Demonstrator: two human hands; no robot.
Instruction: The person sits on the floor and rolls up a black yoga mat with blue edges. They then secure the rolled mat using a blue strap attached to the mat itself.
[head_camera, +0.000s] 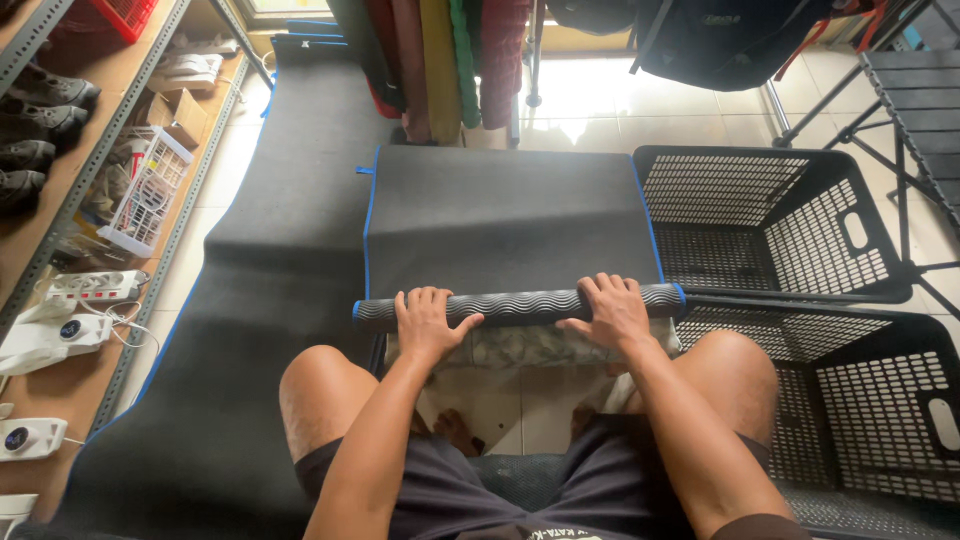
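Observation:
A dark grey mat (500, 215) with blue edging lies on the floor in front of my knees. Its near end is wound into a tight roll (520, 304) with a wavy ribbed surface. My left hand (428, 322) presses on the left part of the roll, fingers curled over the top. My right hand (612, 310) grips the right part the same way. Both hands rest on the roll's near side, between my bare knees.
Two black plastic baskets (780, 215) (870, 400) stand to the right. Another long dark mat (270, 280) stretches along the left. Metal shelving (70, 200) at far left holds shoes, a power strip and small devices. Rolled mats (440, 60) hang at the back.

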